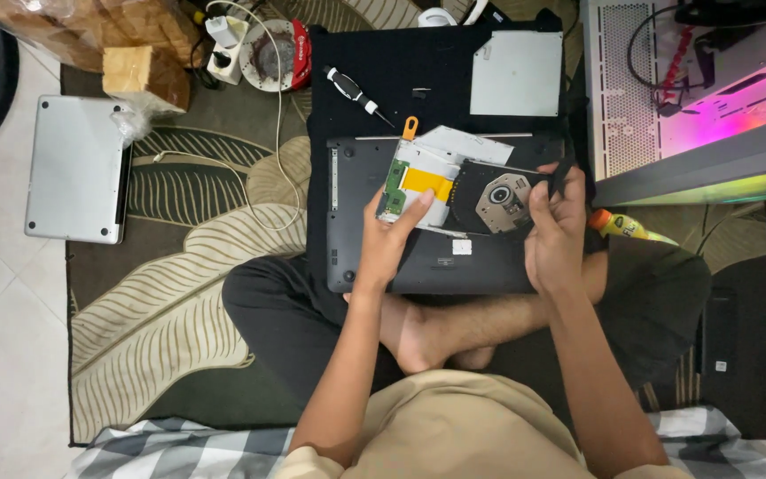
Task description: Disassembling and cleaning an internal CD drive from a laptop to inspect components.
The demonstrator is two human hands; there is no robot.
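Head view: left hand (392, 232) and right hand (557, 232) both grip a slim black-and-silver optical disc drive (463, 193), its long axis left-right, tray mechanism up, above an upturned dark grey laptop (436, 266).

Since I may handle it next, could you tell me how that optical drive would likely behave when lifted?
The optical drive looks thin and flat, so probably light and stiff. Its tray seems slid open, so it may shift. The exposed lens looks fragile; both hands hold edges.
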